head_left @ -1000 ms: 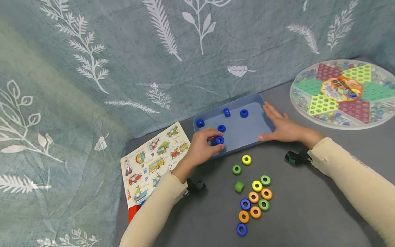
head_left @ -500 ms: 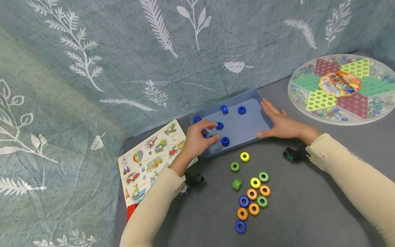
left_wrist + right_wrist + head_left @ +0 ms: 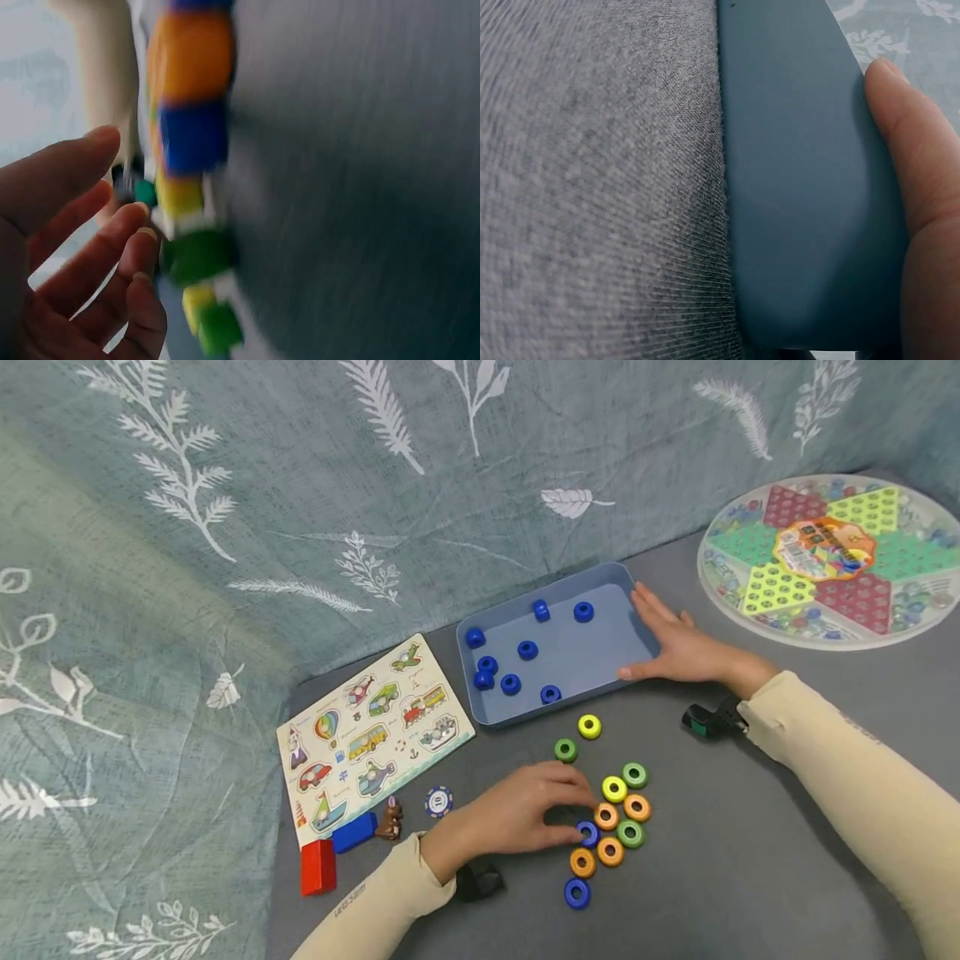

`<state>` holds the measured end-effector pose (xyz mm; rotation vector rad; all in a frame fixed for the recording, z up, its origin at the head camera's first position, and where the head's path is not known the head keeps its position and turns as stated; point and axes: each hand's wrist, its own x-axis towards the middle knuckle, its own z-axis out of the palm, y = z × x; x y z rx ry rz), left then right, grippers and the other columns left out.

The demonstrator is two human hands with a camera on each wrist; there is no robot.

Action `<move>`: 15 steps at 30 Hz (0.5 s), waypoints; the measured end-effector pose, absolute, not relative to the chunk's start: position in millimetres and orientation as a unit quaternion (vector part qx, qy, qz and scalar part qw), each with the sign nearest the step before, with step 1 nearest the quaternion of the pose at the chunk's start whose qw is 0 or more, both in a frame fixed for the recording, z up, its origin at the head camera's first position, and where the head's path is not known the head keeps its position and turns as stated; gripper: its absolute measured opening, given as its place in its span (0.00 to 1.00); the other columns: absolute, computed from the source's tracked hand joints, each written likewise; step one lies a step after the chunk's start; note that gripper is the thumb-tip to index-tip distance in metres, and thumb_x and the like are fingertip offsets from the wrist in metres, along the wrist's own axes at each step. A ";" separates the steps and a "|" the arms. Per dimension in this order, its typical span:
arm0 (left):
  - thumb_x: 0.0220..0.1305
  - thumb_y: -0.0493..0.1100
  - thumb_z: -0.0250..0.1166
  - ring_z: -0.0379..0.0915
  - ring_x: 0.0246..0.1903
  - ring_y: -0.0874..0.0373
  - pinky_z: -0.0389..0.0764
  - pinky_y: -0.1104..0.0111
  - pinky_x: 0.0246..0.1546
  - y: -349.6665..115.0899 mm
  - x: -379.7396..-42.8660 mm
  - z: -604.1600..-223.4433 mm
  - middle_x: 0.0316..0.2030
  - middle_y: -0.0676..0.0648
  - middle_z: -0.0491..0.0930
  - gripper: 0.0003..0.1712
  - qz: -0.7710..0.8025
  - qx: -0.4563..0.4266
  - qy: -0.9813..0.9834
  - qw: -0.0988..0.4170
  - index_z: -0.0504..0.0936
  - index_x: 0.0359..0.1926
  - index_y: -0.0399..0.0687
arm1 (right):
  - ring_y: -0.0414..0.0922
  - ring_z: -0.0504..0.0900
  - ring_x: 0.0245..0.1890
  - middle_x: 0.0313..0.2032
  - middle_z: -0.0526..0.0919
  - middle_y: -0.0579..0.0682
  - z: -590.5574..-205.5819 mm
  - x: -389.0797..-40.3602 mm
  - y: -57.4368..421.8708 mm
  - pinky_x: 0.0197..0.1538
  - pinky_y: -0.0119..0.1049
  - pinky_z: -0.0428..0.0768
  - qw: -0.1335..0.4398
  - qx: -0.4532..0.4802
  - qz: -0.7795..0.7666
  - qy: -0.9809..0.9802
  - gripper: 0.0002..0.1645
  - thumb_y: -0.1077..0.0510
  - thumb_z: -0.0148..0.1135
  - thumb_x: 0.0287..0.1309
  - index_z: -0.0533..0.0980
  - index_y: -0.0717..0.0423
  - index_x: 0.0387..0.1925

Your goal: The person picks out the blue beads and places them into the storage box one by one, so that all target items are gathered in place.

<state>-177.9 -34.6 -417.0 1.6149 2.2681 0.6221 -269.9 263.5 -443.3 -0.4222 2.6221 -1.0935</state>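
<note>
My left hand [image 3: 525, 810] reaches over the loose wooden rings, thumb and fingers apart around a blue ring [image 3: 587, 833]. In the left wrist view, a gap shows between the left hand [image 3: 82, 255] and the blurred blue ring [image 3: 193, 136]. Orange, green and yellow rings lie close by, among them an orange ring [image 3: 607, 816]. My right hand [image 3: 678, 647] rests against the right end of the blue-grey tray [image 3: 592, 652], fingers extended. The right wrist view shows its thumb along the tray's side [image 3: 802, 180]. Several blue rings, including one ring [image 3: 527, 650], lie inside the tray.
A vehicle picture puzzle board [image 3: 375, 735] lies left of the tray. Near it are a red block [image 3: 318, 867], a blue block [image 3: 354, 832], a small brown figure [image 3: 390, 818] and a poker chip [image 3: 438, 802]. A round marble game board [image 3: 832, 560] lies at the back right.
My left hand has let go of blue rings in the tray and moved down and right to the loose rings. My right hand stays against the tray's end.
</note>
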 end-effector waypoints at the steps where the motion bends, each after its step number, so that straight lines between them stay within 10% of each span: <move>1: 0.56 0.47 0.67 0.72 0.49 0.65 0.71 0.77 0.54 -32.4 -174.5 -417.9 0.47 0.54 0.78 0.17 0.209 0.565 0.783 0.153 0.81 0.47 0.51 | 0.60 0.36 0.72 0.72 0.20 0.48 -442.3 -270.6 264.5 0.65 0.67 0.27 0.130 -0.146 -0.377 0.905 0.69 0.39 0.66 0.49 0.27 0.54 0.72; 15: 0.57 0.48 0.66 0.72 0.48 0.66 0.72 0.73 0.53 -27.4 -160.0 -436.5 0.46 0.57 0.78 0.15 0.102 0.591 0.791 0.123 0.81 0.47 0.56 | 0.59 0.38 0.72 0.73 0.23 0.49 -448.5 -270.7 264.1 0.66 0.66 0.28 0.118 -0.146 -0.380 0.906 0.68 0.39 0.66 0.49 0.28 0.52 0.72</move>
